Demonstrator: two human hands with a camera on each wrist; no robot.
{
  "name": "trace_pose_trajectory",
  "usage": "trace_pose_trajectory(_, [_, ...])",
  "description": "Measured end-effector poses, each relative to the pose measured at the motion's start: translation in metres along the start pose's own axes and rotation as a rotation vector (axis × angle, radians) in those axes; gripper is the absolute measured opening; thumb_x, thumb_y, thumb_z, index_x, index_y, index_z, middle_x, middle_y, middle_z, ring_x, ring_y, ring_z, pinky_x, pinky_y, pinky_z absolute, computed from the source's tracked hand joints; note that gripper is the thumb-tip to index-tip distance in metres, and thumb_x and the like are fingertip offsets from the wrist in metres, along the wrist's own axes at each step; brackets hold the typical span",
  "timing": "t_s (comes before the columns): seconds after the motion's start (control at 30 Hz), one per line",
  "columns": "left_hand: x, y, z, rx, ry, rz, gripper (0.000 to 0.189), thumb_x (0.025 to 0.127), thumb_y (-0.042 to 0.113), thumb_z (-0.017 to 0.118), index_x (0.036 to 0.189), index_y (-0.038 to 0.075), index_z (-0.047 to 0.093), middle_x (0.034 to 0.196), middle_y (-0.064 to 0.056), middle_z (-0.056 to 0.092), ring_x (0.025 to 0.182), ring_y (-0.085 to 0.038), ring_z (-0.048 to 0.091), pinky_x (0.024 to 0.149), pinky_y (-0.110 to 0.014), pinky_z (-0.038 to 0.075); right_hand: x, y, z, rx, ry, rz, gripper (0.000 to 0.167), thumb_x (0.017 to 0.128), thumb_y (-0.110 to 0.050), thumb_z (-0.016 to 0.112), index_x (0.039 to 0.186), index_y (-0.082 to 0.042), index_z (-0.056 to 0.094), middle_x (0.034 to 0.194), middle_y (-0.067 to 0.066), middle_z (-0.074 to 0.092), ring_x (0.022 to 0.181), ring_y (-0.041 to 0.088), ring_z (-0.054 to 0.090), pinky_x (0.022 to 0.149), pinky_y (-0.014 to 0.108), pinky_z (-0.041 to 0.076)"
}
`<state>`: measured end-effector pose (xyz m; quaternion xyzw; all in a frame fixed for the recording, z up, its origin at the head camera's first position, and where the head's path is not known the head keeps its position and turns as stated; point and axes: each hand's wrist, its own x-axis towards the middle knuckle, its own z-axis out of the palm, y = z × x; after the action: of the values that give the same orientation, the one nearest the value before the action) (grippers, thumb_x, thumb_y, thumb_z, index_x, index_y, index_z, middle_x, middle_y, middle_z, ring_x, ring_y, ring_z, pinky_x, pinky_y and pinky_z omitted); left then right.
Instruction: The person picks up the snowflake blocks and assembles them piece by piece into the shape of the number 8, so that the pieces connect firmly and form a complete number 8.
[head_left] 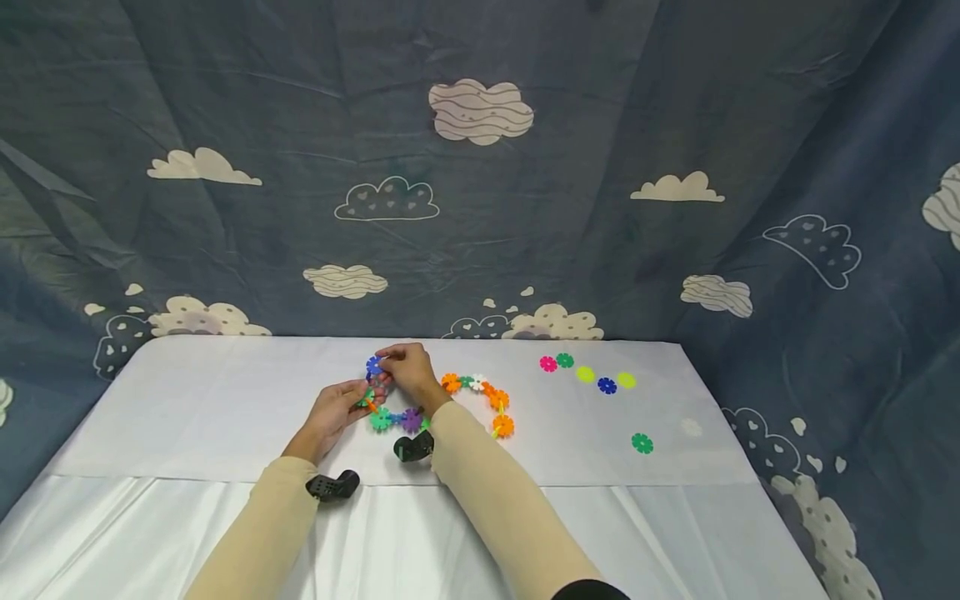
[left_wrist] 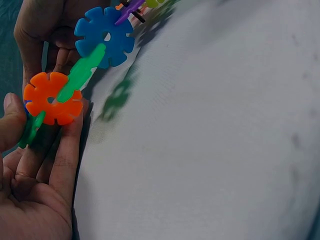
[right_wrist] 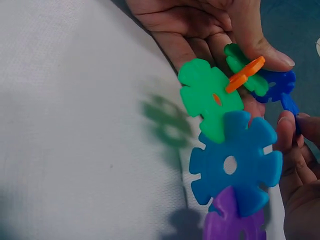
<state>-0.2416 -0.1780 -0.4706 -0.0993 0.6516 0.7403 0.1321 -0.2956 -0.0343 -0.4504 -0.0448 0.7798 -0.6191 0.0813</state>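
A chain of interlocked plastic snowflake discs in several colours curves across the white table, its orange disc [head_left: 503,426] lying at the right end. My left hand [head_left: 333,414] holds the chain's left end between thumb and fingers, at a green disc [right_wrist: 240,67] and a dark blue disc [right_wrist: 280,84]. In the right wrist view my right hand [right_wrist: 305,175] pinches another blue disc [right_wrist: 290,105], which meets the dark blue one; whether they are fully interlocked I cannot tell. An orange disc [left_wrist: 45,92] and a lighter blue disc [left_wrist: 95,32] show near my fingers in the left wrist view.
Loose discs lie on the right side of the table: pink [head_left: 548,364], green [head_left: 565,360], yellow [head_left: 585,375], dark blue [head_left: 607,386], another yellow [head_left: 627,381], a nearer green [head_left: 642,443] and a white one [head_left: 691,427]. A dark cloud-print curtain [head_left: 525,250] hangs behind the table.
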Motion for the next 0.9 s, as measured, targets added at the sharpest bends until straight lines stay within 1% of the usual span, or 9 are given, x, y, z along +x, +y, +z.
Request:
trace_pose_trajectory(0.17, [-0.0005, 0.0, 0.0009, 0.014, -0.006, 0.002, 0.044, 0.104, 0.015, 0.044, 0.136, -0.015, 0.04, 0.104, -0.009, 0.068, 0.087, -0.008, 0.066, 0.085, -0.026, 0.053, -0.0001, 0.001, 0.0, 0.033, -0.005, 0.012, 0.016, 0.092, -0.001, 0.061, 0.104, 0.002, 0.071, 0.072, 0.005, 0.065, 0.052, 0.009, 0.057, 0.062, 0.026, 0.056])
trace_pose_trajectory(0.37, [-0.0006, -0.0006, 0.002, 0.039, 0.0, 0.02, 0.043, 0.104, 0.011, 0.043, 0.135, -0.018, 0.039, 0.107, -0.012, 0.066, 0.087, -0.008, 0.064, 0.087, -0.028, 0.053, 0.0009, 0.0009, 0.0019, 0.07, -0.083, 0.029, 0.018, 0.093, 0.002, 0.059, 0.108, 0.006, 0.069, 0.067, 0.004, 0.061, 0.049, 0.009, 0.055, 0.055, 0.023, 0.054])
trace_pose_trajectory(0.47, [-0.0006, -0.0005, 0.0024, 0.046, 0.019, 0.034, 0.041, 0.103, 0.009, 0.043, 0.133, -0.019, 0.04, 0.106, -0.014, 0.066, 0.085, -0.008, 0.065, 0.085, -0.027, 0.054, 0.0011, 0.0005, 0.0026, 0.074, -0.094, 0.012, 0.019, 0.091, 0.006, 0.059, 0.107, 0.008, 0.068, 0.065, 0.006, 0.061, 0.048, 0.01, 0.055, 0.052, 0.023, 0.053])
trace_pose_trajectory(0.57, [-0.0005, -0.001, 0.0032, 0.052, 0.044, 0.033, 0.04, 0.103, 0.008, 0.043, 0.132, -0.021, 0.04, 0.106, -0.016, 0.065, 0.085, -0.009, 0.065, 0.085, -0.028, 0.054, 0.0009, 0.0011, 0.0031, 0.036, -0.099, -0.005, 0.018, 0.09, 0.007, 0.06, 0.105, 0.007, 0.07, 0.066, 0.006, 0.062, 0.048, 0.009, 0.054, 0.052, 0.022, 0.052])
trace_pose_trajectory(0.67, [-0.0004, -0.0021, 0.0042, 0.057, 0.075, 0.015, 0.04, 0.103, 0.008, 0.044, 0.132, -0.019, 0.042, 0.111, -0.018, 0.064, 0.085, -0.009, 0.064, 0.085, -0.029, 0.054, 0.0001, 0.0011, 0.0028, -0.012, -0.112, -0.015, 0.017, 0.089, 0.006, 0.062, 0.104, 0.005, 0.071, 0.068, 0.007, 0.063, 0.049, 0.008, 0.054, 0.052, 0.021, 0.051])
trace_pose_trajectory(0.73, [-0.0003, -0.0024, 0.0046, 0.056, 0.085, 0.014, 0.04, 0.103, 0.009, 0.045, 0.132, -0.018, 0.042, 0.115, -0.02, 0.063, 0.086, -0.009, 0.063, 0.085, -0.029, 0.054, -0.0005, -0.0002, 0.0019, -0.044, -0.119, -0.019, 0.018, 0.09, 0.005, 0.062, 0.105, 0.003, 0.072, 0.071, 0.005, 0.063, 0.05, 0.007, 0.054, 0.052, 0.019, 0.049])
trace_pose_trajectory(0.83, [-0.0002, -0.0024, 0.0026, 0.05, 0.043, 0.029, 0.042, 0.103, 0.01, 0.045, 0.134, -0.018, 0.04, 0.119, -0.022, 0.062, 0.088, -0.01, 0.064, 0.086, -0.029, 0.054, -0.0009, -0.003, 0.0001, -0.086, -0.133, -0.038, 0.019, 0.091, 0.004, 0.062, 0.106, 0.002, 0.072, 0.076, 0.006, 0.063, 0.051, 0.007, 0.055, 0.054, 0.019, 0.049])
trace_pose_trajectory(0.9, [0.0, -0.0022, 0.0, 0.033, 0.012, 0.036, 0.044, 0.103, 0.011, 0.046, 0.136, -0.016, 0.04, 0.119, -0.019, 0.063, 0.09, -0.009, 0.065, 0.085, -0.027, 0.054, -0.001, -0.0046, -0.0004, -0.113, -0.139, -0.053, 0.019, 0.091, 0.002, 0.062, 0.107, 0.001, 0.072, 0.079, 0.006, 0.064, 0.052, 0.006, 0.055, 0.054, 0.018, 0.049])
